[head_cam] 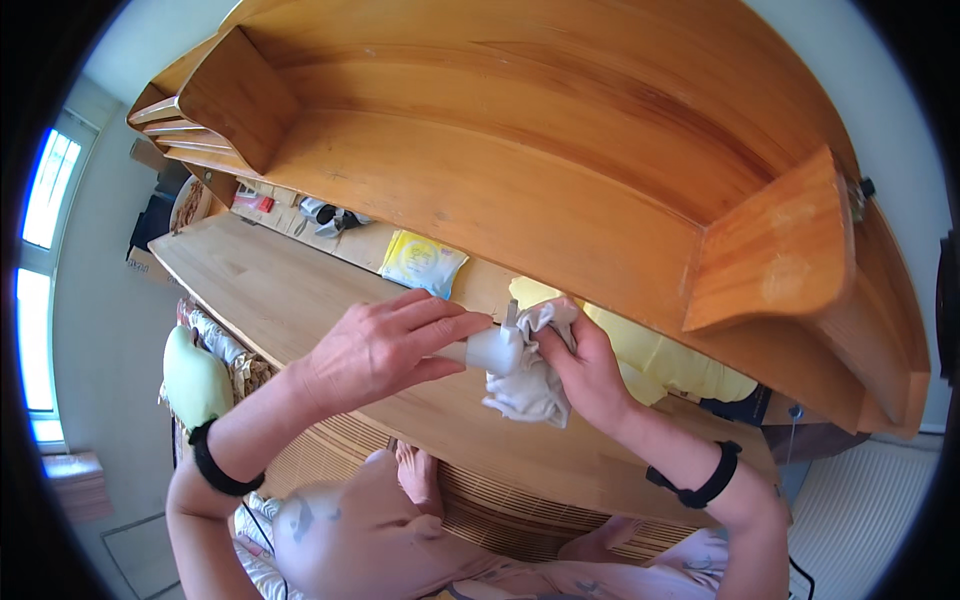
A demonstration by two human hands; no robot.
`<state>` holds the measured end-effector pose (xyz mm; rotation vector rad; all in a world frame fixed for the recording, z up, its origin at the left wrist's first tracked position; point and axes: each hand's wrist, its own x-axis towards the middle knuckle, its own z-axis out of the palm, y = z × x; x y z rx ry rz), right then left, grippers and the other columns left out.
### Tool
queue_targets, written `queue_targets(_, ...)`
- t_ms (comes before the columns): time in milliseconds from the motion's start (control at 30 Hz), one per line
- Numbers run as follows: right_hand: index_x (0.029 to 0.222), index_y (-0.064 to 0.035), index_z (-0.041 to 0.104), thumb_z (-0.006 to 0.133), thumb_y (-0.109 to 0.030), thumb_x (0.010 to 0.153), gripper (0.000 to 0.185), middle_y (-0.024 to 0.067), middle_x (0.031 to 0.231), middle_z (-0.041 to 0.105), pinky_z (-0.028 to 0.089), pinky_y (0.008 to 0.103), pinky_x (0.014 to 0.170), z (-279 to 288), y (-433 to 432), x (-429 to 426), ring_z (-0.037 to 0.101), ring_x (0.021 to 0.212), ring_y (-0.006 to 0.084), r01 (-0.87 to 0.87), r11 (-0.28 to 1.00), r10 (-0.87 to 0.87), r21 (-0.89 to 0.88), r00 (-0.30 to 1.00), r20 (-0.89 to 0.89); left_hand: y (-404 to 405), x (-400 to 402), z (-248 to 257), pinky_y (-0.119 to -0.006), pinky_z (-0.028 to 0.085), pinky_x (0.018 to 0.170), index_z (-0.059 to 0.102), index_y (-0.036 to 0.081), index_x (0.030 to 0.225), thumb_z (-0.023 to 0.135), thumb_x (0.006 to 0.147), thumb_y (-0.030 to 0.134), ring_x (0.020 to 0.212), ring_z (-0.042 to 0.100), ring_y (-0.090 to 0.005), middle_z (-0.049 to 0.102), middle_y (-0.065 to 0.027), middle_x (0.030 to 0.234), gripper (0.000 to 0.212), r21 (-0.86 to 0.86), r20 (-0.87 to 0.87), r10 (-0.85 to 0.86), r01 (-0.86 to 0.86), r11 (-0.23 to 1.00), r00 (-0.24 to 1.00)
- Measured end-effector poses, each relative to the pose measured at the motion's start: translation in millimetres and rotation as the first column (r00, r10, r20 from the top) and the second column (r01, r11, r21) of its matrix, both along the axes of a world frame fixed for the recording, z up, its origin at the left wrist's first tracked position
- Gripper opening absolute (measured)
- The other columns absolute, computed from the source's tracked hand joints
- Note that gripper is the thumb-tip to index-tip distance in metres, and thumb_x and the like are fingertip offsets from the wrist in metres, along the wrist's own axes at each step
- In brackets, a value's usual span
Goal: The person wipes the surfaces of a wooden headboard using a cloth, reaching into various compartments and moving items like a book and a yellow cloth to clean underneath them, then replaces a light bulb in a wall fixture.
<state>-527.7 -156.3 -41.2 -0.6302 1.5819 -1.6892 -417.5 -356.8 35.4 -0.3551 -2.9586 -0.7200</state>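
Note:
My left hand [390,345] holds a white plastic device [491,350] by its narrow end, fingers over the top and thumb below. A short grey prong-like part sticks up from the device's wide end. What the device is I cannot tell for certain. My right hand [581,360] grips a crumpled whitish cloth [529,394], which touches the device's wide end and hangs down below it. Both hands are above the wooden desktop [465,420], near its middle.
A wooden shelf unit [465,172] rises behind the desktop. Below it lie a yellow-and-white wipes packet [424,262], pale yellow cloth or padding [660,360] and a dark-and-silver bundle [330,217]. A pale green cushion [196,371] is at the left, with a slatted mat [487,495] under the desk edge.

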Motion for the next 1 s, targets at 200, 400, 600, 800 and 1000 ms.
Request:
queue_targets(200,0.118,-0.0024,0.056,0.057,-0.024,0.094,0.032,0.0046,0.103,0.061,0.047,0.0258,0.08,18.4,-5.7,-6.2,0.057,0.09,0.0097,-0.18,0.983,0.181,-0.032,0.935,0.305,-5.8,-27.6,32.0,-0.033,0.054,0.066,0.062,0.009,0.114,0.075,0.07,0.013,0.084,0.06,-0.0241,0.062,-0.005,0.094,0.046,-0.067,0.154,-0.048,0.059,0.996,0.987)
queue_targets(400,0.124,-0.0008,0.053,0.062,-0.019,0.087,0.042,0.0092,0.112,0.06,0.044,0.0277,0.086,79.0,4.8,-20.3,0.055,0.098,0.0136,-0.126,0.989,0.141,-0.081,0.967,0.213,3.4,-34.7,51.9,-0.028,0.049,0.083,0.058,0.004,0.113,0.082,0.067,0.011,0.095,0.059,-0.0134,0.061,-0.0048,0.104,0.052,0.688,0.548,0.113,-0.523,0.503,0.829)
queue_targets(600,0.124,-0.0019,0.055,0.062,-0.007,0.086,0.04,0.0093,0.112,0.058,0.043,0.0298,0.089,139.8,4.8,-23.6,0.054,0.103,0.0175,0.101,0.992,-0.102,-0.074,0.995,-0.001,38.8,-44.0,94.3,-0.03,0.046,0.09,0.06,0.002,0.111,0.076,0.074,0.003,0.105,0.056,-0.0141,0.059,-0.0061,0.11,0.04,0.772,0.456,0.247,-0.518,0.368,0.855)
queue_targets(800,0.112,0.0002,0.057,0.064,0.0,0.082,0.03,0.0114,0.113,0.056,0.044,0.0304,0.088,225.6,3.9,-5.4,0.056,0.1,0.0198,0.403,0.911,-0.409,0.082,0.91,0.07,33.6,-51.0,166.6,-0.03,0.05,0.09,0.053,0.001,0.118,0.065,0.084,0.004,0.103,0.059,-0.0154,0.058,-0.0084,0.115,0.036,0.743,0.583,0.253,-0.633,0.217,0.772)
queue_targets(1000,0.088,-0.0033,0.061,0.065,0.007,0.068,0.023,0.0107,0.1,0.06,0.047,0.0324,0.081,324.0,-26.5,-12.7,0.059,0.09,0.0236,0.103,0.991,-0.132,-0.083,0.755,-0.643,40.2,-27.3,246.5,-0.032,0.054,0.075,0.054,0.004,0.117,0.066,0.076,0.0,0.092,0.062,-0.0267,0.058,-0.012,0.102,0.043,0.597,0.439,0.35,-0.56,0.575,0.828)
